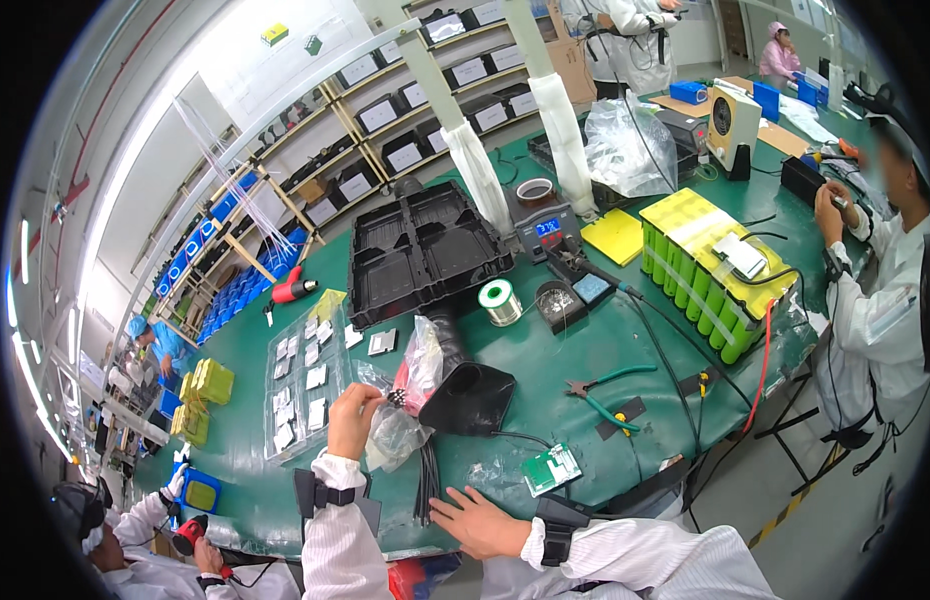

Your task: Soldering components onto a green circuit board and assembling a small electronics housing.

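My left hand (353,420) is raised over the near part of the green table. Its thumb and fingertips are pinched at the dark ends of a bundle of black wires (426,490), beside clear plastic bags (397,440). The bags partly hide the middle of the bundle. My right hand (477,523) rests palm down at the table's front edge, fingers spread, close to the lower end of the wires. Right of the bags sits a black funnel-shaped nozzle (470,400) on a hose. A green circuit board (552,469) lies beyond my right hand.
Pliers (610,397), a solder spool (500,303), a soldering station (547,235) and a large green battery pack (710,275) stand to the right. A tray of white parts (307,385) lies left; a black case (425,250) is behind. Co-workers sit at both sides.
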{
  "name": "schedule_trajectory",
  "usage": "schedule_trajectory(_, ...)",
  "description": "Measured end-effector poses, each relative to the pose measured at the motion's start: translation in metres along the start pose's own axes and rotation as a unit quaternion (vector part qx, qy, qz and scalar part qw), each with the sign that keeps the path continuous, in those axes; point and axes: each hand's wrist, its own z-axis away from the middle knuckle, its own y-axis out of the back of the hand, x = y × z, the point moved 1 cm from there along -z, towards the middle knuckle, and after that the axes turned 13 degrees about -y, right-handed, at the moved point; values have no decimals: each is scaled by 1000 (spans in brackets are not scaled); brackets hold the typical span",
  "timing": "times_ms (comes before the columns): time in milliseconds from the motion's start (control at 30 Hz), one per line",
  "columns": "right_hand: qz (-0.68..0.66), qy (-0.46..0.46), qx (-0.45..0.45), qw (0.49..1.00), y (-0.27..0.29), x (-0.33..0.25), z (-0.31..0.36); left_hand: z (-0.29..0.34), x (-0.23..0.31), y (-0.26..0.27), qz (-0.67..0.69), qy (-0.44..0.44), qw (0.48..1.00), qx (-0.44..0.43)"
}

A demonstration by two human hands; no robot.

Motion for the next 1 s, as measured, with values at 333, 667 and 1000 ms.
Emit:
schedule_trajectory(333,-234,-77,432,867,32,-36,-130,34,-54,15,56,41,995,75)
schedule_trajectory(667,-20,-132,570,811,-24,11,-165,15,-30,-17,181,127,970,106)
schedule_trajectory(1000,-445,-16,328,833,29,-23,-130,-10,-15,-20,201,69,969,122)
